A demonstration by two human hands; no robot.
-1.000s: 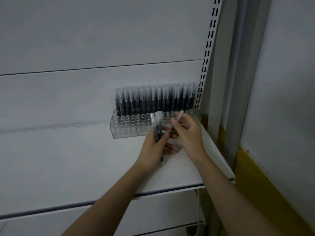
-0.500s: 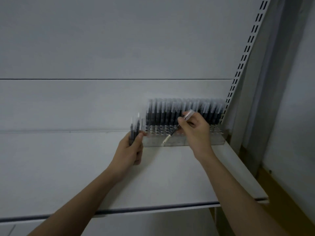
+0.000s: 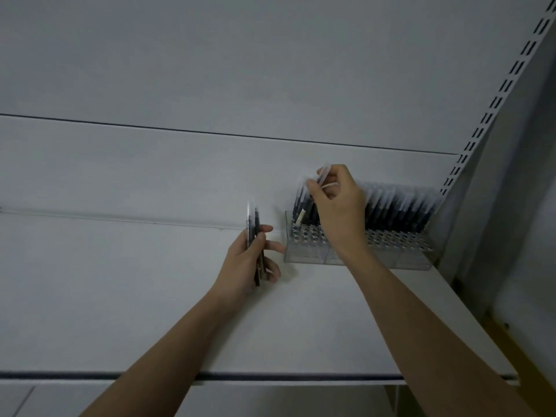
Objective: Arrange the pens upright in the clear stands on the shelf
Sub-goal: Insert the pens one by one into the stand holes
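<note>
The right hand [image 3: 337,203] pinched one pen [image 3: 311,195], tilted, its lower tip over the left end of the clear stand [image 3: 304,254] on the shelf [image 3: 120,296], while the left hand [image 3: 246,263] gripped a small bundle of pens [image 3: 254,236] just beside it.

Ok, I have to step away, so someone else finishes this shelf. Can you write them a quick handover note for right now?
Left hand: holds a small bundle of spare pens upright, just left of the stand.
Right hand: pinches one pen, tilted, its lower tip over the left end of the clear stand.
Done: the back rows hold upright pens.
Left: seat this pen, then the bundle, in the open front holes.
</note>
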